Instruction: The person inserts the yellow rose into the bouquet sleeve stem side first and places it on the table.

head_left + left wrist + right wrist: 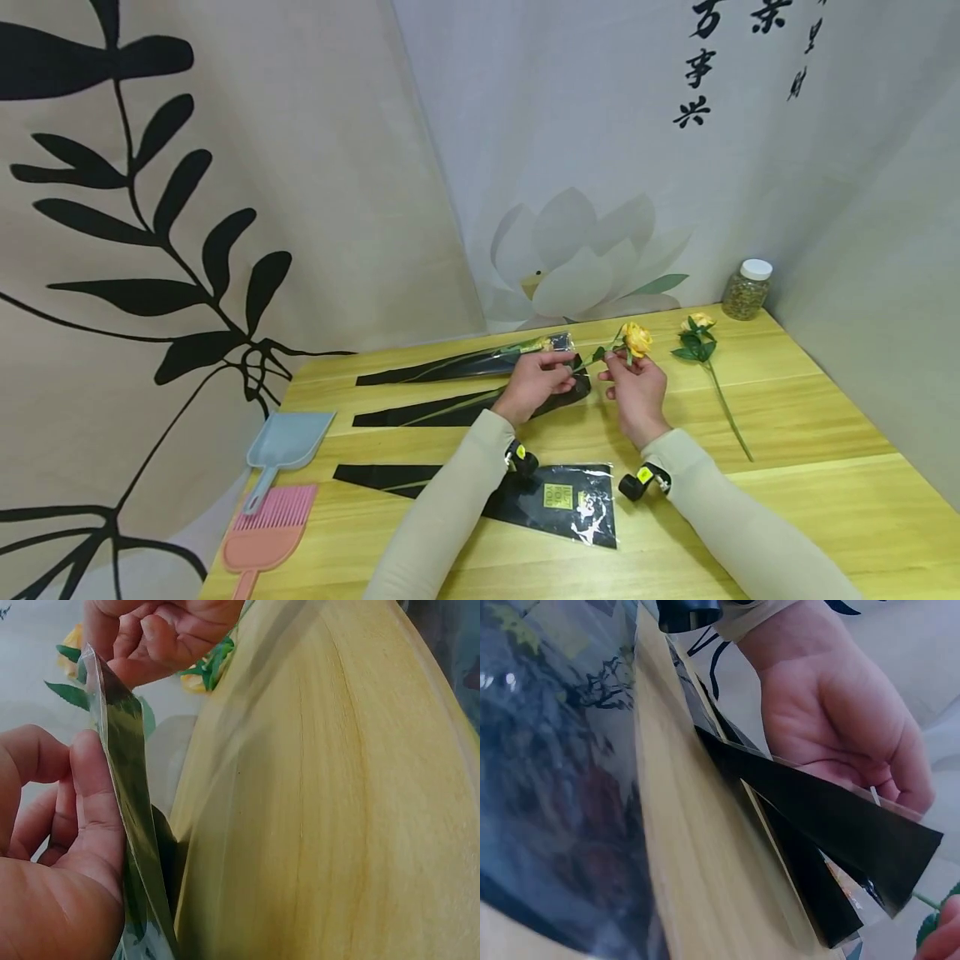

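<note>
My left hand [536, 383] grips the wide mouth of a tapered black flower sleeve [127, 772] with a clear front; the thumb lies along its edge in the left wrist view. To its right, my right hand [636, 396] pinches a yellow artificial rose [637, 339] just under the bloom. The rose's green stem slants down left into the sleeve, its bloom and upper leaves outside the mouth. In the right wrist view, the black sleeve [825, 817] tilts up off the table before the left palm, with right-hand fingertips [941, 930] at the corner.
Another sleeve [465, 364] with a yellow rose inside lies behind; a third sleeve [525, 500] lies in front. A loose yellow rose [697, 337] lies at right, near a white-lidded jar [746, 289]. A blue dustpan [291, 440] and pink brush [266, 537] lie at left.
</note>
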Demonstrator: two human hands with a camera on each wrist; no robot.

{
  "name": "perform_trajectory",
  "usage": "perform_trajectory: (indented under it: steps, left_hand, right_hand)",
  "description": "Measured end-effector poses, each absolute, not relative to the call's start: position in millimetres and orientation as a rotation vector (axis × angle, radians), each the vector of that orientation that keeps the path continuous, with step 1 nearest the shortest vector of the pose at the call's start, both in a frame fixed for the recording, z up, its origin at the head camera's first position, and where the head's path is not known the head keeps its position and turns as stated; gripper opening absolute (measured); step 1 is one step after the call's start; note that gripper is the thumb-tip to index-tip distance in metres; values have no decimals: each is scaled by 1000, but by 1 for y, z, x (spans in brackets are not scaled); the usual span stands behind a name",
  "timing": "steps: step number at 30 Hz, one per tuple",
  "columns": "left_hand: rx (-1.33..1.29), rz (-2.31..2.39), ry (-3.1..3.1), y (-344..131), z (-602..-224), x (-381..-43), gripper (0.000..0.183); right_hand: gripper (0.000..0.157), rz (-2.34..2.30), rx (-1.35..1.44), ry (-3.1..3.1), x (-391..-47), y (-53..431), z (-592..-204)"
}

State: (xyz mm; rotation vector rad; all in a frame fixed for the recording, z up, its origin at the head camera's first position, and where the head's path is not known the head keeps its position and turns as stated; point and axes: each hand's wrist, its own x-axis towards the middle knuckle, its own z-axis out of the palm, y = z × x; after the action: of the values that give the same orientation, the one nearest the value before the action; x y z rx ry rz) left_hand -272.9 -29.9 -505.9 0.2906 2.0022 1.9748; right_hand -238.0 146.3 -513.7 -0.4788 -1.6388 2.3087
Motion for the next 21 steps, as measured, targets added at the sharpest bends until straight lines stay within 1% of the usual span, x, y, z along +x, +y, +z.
perform_trajectory:
  steps: [4, 11, 17, 21]
  left_hand:
    - [278, 1984, 1994, -30, -507, -273, 32]
    - [294, 1964, 2028, -30, -506, -274, 32]
    - [296, 1964, 2031, -28, -503, -273, 33]
    - [296, 1966, 2025, -27, -501, -272, 35]
  right_hand:
    - [16, 2332, -493, -1676, -237, 149, -513]
    - [10, 2410, -513, -1741, -234, 151, -512]
    - [14, 2419, -514, -1840, -232, 148, -515]
    - [13, 2418, -505, -1903, -231, 145, -518]
